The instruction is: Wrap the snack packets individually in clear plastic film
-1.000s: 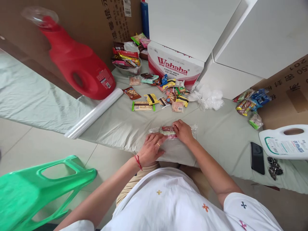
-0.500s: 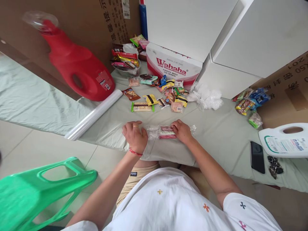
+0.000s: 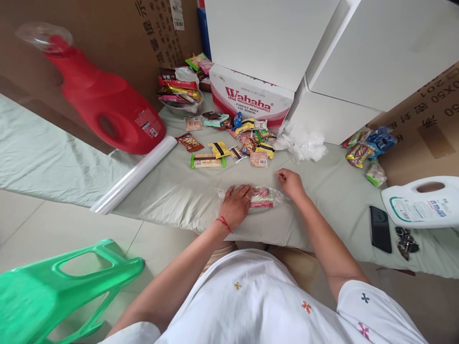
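Observation:
A bundle of red and pale green snack packets [image 3: 263, 198] in clear plastic film lies on the cloth near the front edge. My left hand [image 3: 235, 204] rests flat on its left part, fingers stretched over the film and hiding some of it. Crinkled film [image 3: 280, 196] sticks out at the bundle's right end. Just beyond that end is my right hand [image 3: 289, 182], apart from the packets, with thumb and fingers pinched together. Whether anything is between those fingertips is too small to make out.
Loose snacks [image 3: 247, 143] lie beyond my hands, before a Wahaha box [image 3: 251, 98] and crumpled plastic [image 3: 304, 141]. At left are a film roll [image 3: 134, 174] and red jug [image 3: 111, 102]; at right, a phone [image 3: 380, 229], keys [image 3: 407, 242] and white jug [image 3: 423, 203]. A green stool [image 3: 64, 286] stands front left.
My left hand has moved right onto the bundle and flattened over it. My right hand has let go of the packets and moved up and right. The view has shifted slightly.

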`<state>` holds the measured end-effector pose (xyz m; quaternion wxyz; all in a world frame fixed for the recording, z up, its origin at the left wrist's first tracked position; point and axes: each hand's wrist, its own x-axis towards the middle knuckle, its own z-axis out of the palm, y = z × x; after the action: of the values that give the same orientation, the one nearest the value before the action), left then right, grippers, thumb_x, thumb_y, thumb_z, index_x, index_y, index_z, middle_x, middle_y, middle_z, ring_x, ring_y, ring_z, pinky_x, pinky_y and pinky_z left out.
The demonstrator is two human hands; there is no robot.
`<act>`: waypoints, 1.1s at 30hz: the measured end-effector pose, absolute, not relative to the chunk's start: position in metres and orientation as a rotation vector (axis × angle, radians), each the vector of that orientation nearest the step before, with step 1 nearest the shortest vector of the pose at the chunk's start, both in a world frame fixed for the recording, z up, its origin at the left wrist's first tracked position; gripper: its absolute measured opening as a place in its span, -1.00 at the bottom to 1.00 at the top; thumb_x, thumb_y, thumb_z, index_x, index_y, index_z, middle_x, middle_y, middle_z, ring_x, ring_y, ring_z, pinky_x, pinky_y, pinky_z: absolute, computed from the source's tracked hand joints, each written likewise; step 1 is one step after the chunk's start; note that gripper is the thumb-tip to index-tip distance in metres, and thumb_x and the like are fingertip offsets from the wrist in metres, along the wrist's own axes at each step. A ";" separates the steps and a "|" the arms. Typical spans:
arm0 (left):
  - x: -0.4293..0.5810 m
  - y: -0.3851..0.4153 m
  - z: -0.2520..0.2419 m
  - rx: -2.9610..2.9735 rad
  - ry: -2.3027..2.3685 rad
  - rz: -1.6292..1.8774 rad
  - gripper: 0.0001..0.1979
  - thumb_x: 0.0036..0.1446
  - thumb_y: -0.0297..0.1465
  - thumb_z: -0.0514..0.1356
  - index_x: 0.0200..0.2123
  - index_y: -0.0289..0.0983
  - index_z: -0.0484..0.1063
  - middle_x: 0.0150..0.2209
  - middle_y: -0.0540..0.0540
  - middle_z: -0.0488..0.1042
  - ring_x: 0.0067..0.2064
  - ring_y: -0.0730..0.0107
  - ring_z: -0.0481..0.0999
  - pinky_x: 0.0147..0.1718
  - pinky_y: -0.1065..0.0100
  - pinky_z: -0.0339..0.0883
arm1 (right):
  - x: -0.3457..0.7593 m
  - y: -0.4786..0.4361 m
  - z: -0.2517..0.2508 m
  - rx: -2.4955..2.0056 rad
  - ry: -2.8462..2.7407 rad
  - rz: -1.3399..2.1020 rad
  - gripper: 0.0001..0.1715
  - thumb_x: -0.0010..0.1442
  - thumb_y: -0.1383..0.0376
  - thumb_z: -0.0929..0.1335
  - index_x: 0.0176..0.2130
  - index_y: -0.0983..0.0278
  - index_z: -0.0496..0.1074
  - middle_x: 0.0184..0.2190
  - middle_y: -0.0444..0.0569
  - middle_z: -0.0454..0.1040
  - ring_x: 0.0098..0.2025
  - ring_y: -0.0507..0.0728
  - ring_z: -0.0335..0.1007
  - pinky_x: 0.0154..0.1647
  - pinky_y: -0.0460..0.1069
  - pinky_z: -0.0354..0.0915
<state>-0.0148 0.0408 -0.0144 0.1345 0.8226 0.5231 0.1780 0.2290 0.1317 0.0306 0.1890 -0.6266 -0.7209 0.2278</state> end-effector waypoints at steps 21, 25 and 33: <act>-0.014 0.040 -0.011 2.381 1.546 0.484 -0.52 0.45 -0.35 -0.06 0.35 -0.14 0.32 0.35 -0.14 0.39 0.38 0.15 0.31 0.40 -0.07 0.01 | 0.266 0.088 0.022 -1.792 -1.995 0.989 -0.54 0.12 -0.07 0.42 -0.26 0.26 0.55 -0.46 -0.05 0.47 -0.33 0.14 0.34 -0.22 0.01 0.26; -0.013 0.039 -0.010 2.393 1.530 0.488 -0.51 0.45 -0.36 -0.08 0.35 -0.12 0.32 0.34 -0.15 0.40 0.38 0.16 0.31 0.40 -0.09 0.01 | 0.266 0.090 0.027 -1.693 -1.623 1.211 -0.47 0.10 -0.16 0.39 -0.34 0.27 0.47 -0.46 -0.12 0.43 -0.42 0.06 0.30 -0.38 -0.05 0.22; -0.012 0.039 -0.011 2.389 1.543 0.487 -0.51 0.43 -0.37 -0.05 0.35 -0.11 0.32 0.34 -0.16 0.40 0.37 0.11 0.32 0.39 -0.11 0.02 | 0.251 0.082 0.017 -1.837 -1.634 1.193 -0.52 0.08 -0.11 0.43 -0.38 0.25 0.44 -0.59 -0.16 0.37 -0.55 0.04 0.23 -0.50 -0.07 0.13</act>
<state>-0.0121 0.0390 -0.0110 0.1277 0.8212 0.5304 0.1675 0.2506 0.0818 0.0172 0.2029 -0.6582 -0.5856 0.4275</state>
